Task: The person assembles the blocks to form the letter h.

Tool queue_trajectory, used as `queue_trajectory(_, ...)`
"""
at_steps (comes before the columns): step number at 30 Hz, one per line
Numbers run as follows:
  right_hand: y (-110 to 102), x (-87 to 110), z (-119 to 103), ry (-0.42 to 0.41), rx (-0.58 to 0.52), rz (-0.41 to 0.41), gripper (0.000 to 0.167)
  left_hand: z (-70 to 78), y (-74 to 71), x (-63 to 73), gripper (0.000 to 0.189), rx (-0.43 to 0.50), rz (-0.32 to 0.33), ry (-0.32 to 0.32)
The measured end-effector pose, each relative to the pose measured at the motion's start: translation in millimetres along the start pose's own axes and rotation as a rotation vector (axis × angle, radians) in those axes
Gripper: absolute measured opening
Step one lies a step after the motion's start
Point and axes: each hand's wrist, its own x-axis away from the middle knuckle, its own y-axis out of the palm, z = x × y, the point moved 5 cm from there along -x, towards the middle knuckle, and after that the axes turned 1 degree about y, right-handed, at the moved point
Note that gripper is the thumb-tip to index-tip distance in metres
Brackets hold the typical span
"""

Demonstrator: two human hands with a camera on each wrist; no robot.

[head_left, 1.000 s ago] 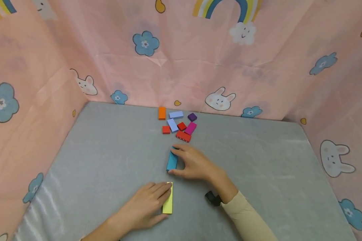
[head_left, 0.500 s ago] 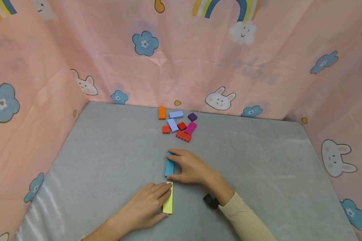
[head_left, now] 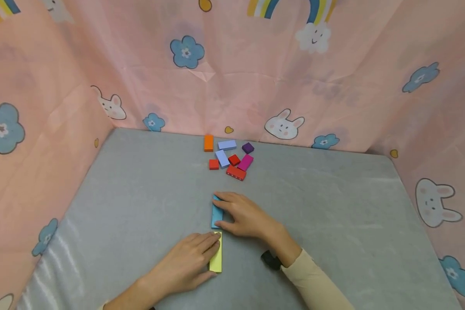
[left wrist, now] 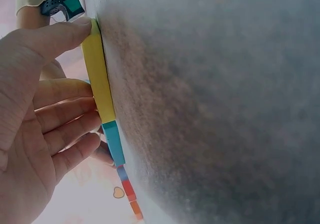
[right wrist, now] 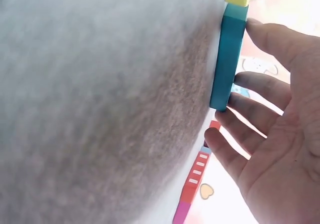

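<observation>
My left hand [head_left: 187, 260] lies along the left of a yellow block [head_left: 216, 261], holding it lengthwise with the thumb at its near end and fingertips toward its far end. Just beyond it lies a blue block [head_left: 217, 213], roughly in line with the yellow one. My right hand [head_left: 245, 216] holds this block from the right, thumb at the near end and fingertips toward the far end. A narrow gap separates the two blocks in the head view. Both blocks appear flat on the grey cloth in the wrist views.
Several blocks lie farther back: orange [head_left: 208, 143], light blue [head_left: 227, 145], purple [head_left: 248, 148], magenta [head_left: 245, 162] and red [head_left: 236, 173]. Pink patterned curtains [head_left: 232, 82] border the grey cloth [head_left: 147, 185] at the back and sides. A black device [head_left: 271, 260] sits at my right wrist.
The right hand has brought the blue block nearer and slightly left, beside the yellow block's far end. Its thumb now lies farther over the near end. The left hand and yellow block have stayed put.
</observation>
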Motion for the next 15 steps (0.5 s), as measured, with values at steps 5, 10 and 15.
queue_trajectory(5,0.3,0.5,-3.2,0.009,0.007,-0.016,0.064,-0.9,-0.3,-0.8,0.067,-0.017,0.014,0.01)
queue_trajectory(10,2.1,2.7,-7.0,0.025,0.004,-0.035,0.064,-0.4,-0.7,-0.8,0.066,-0.019,0.013,0.009)
queue_trajectory(15,3.9,5.0,-9.8,0.039,0.005,-0.041,0.066,-0.3,-2.1,-1.6,0.067,-0.012,0.007,-0.001)
